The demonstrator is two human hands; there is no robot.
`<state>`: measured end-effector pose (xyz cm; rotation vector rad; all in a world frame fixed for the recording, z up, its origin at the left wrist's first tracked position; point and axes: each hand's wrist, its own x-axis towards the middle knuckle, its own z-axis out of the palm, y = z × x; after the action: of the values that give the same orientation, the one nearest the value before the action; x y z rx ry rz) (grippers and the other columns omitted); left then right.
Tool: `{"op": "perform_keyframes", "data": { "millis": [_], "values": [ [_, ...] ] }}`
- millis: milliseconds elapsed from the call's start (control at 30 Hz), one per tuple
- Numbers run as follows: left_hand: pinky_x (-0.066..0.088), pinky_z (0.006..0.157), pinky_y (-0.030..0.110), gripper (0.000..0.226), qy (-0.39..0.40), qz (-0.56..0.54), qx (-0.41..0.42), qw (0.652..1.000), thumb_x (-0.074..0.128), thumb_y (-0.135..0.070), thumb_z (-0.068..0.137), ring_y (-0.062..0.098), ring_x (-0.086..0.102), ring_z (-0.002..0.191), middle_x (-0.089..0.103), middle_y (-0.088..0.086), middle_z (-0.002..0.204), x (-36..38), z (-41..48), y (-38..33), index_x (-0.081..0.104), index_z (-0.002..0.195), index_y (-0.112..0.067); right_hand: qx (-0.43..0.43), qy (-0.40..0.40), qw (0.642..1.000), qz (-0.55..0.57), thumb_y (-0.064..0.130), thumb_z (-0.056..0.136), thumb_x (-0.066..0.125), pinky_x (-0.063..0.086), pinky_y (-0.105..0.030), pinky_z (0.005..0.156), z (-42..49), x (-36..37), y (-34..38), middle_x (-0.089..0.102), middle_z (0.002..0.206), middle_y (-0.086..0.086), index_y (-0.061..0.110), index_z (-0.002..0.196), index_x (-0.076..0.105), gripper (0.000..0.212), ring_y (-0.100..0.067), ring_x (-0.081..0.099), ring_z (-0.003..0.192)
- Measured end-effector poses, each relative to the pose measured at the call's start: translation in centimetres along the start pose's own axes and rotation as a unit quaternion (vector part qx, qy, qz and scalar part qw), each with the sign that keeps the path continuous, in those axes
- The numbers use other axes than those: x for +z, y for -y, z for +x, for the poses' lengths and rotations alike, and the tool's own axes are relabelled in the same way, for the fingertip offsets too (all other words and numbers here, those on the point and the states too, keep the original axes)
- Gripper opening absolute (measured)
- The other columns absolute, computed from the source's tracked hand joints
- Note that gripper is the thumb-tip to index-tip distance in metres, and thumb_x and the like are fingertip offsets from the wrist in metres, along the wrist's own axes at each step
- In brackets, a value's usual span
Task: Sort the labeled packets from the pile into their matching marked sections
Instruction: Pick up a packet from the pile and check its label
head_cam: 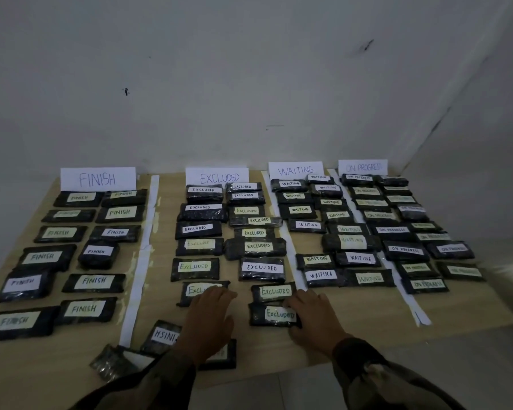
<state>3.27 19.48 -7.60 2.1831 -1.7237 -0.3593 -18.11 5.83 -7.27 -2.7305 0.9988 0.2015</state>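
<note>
A wooden table (353,321) stands against a pale wall (249,84), split by white paper strips into four columns. At the far left, the FINISH sign (98,178) heads two rows of dark packets, each with a FINISH label; the nearest one (18,322) lies at the table's front left edge. Just right of the first paper strip (139,255), near the front edge, lies what is left of the pile: a packet with its FINISH label upside down (163,335), a crumpled packet (113,361) overhanging the edge, and another packet (222,355) mostly hidden under the left forearm.

Under the EXCLUDED sign (218,176), the left hand (209,319) rests palm down with fingers spread, its fingertips covering part of an EXCLUDED packet (196,291). The right hand (314,318) touches the right end of the nearest EXCLUDED packet (271,315), thumb at its front corner and fingers on its upper edge; whether it grips or merely presses cannot be told.

Further right, the WAITING sign (295,170) and ON PROGRESS sign (362,167) head their own filled columns.
</note>
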Motion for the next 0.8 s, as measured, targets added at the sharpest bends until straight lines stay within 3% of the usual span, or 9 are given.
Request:
{"op": "perform_keyframes", "data": {
  "millis": [133, 233, 467, 567, 633, 800],
  "values": [
    [0.046, 0.089, 0.035, 0.043, -0.034, 0.009, -0.008, 0.999, 0.068, -0.016, 0.073, 0.021, 0.056, 0.108, 0.059, 0.002, 0.115, -1.0, -0.4, 1.4, 0.06, 0.115, -0.017, -0.03, -0.042, 0.998, 0.031, 0.039, 0.066, 0.055, 0.038, -0.034, 0.078, 0.3, 0.9, 1.1, 0.055, 0.105, 0.006, 0.027, 0.109, 0.057, 0.045, -0.019, 0.052, 0.099],
    [0.042, 0.091, 0.034, 0.045, -0.038, 0.014, -0.036, 0.999, 0.062, -0.013, 0.076, 0.021, 0.051, 0.113, 0.056, 0.002, 0.121, -1.8, -1.2, 2.6, 0.056, 0.121, -0.017, -0.089, -0.056, 0.992, 0.066, 0.045, 0.068, 0.056, 0.036, -0.033, 0.077, 0.7, 0.9, 4.0, 0.056, 0.102, 0.004, 0.025, 0.104, 0.058, 0.041, -0.021, 0.053, 0.097],
    [0.039, 0.099, 0.034, 0.045, -0.03, 0.009, -0.076, 0.997, 0.054, -0.018, 0.08, 0.021, 0.046, 0.12, 0.051, 0.002, 0.128, -3.2, -3.3, 4.9, 0.053, 0.125, -0.018, -0.155, 0.076, 0.984, 0.033, 0.056, 0.074, 0.065, 0.029, -0.041, 0.095, 1.3, 1.3, 11.0, 0.046, 0.128, -0.002, 0.023, 0.131, 0.043, 0.07, -0.023, 0.038, 0.118],
    [0.053, 0.078, 0.041, 0.047, -0.045, -0.002, -0.057, 0.997, 0.043, -0.03, 0.069, 0.029, 0.061, 0.098, 0.063, 0.007, 0.107, -3.3, -4.3, 6.0, 0.064, 0.107, -0.014, -0.159, 0.088, 0.983, 0.018, 0.05, 0.076, 0.067, 0.028, -0.042, 0.095, 1.2, 1.7, 12.3, 0.045, 0.128, -0.006, 0.021, 0.134, 0.04, 0.07, -0.027, 0.038, 0.118],
    [0.054, 0.072, 0.04, 0.044, -0.047, -0.007, -0.054, 0.997, 0.042, -0.029, 0.068, 0.027, 0.063, 0.093, 0.065, 0.005, 0.101, -3.3, -5.1, 6.7, 0.066, 0.102, -0.015, -0.153, 0.087, 0.984, 0.017, 0.045, 0.077, 0.065, 0.028, -0.039, 0.093, 1.1, 2.2, 12.7, 0.045, 0.126, -0.006, 0.022, 0.133, 0.041, 0.066, -0.027, 0.039, 0.117],
    [0.047, 0.089, 0.036, 0.04, -0.031, -0.009, -0.061, 0.998, 0.058, -0.018, 0.076, 0.023, 0.055, 0.11, 0.06, 0.003, 0.117, -3.7, -6.1, 7.5, 0.061, 0.115, -0.017, -0.132, 0.074, 0.988, 0.033, 0.043, 0.075, 0.062, 0.028, -0.034, 0.083, 1.1, 2.6, 12.8, 0.047, 0.12, -0.001, 0.025, 0.13, 0.044, 0.059, -0.023, 0.042, 0.111]
  ]
}}
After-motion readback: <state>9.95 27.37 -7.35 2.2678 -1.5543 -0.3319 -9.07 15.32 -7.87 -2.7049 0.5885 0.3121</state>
